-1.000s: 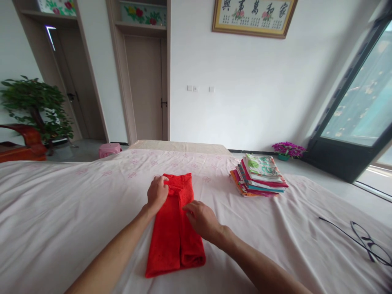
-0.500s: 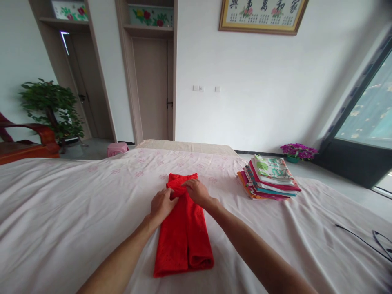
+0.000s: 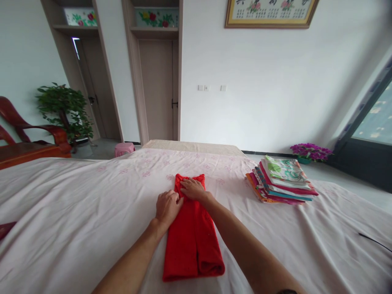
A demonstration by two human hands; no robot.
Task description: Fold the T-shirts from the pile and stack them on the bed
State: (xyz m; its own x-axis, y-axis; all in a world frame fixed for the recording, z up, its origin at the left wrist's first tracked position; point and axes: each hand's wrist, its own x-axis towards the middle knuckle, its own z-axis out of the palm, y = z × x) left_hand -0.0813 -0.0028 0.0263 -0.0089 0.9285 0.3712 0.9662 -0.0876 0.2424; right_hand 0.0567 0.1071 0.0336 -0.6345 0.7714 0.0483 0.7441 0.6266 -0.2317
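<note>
A red garment, folded into a long narrow strip, lies flat on the sheet in front of me. A slit runs up its lower half, and the near right end is rolled into a loop. My left hand rests at the strip's upper left edge, fingers curled, the edge pinched by the thumb. On top of the far end, my right hand lies palm down with fingers stretched out across the cloth.
A stack of folded colourful cloths stands to the right on the white floral sheet. A thin dark rod lies at the right edge. Beyond are a pink stool, a wooden chair and purple flowers.
My right hand has gone from bent fingers gripping a fold to lying flat. The folded-over flap at the far end is now smoothed down. The view has shifted slightly left.
</note>
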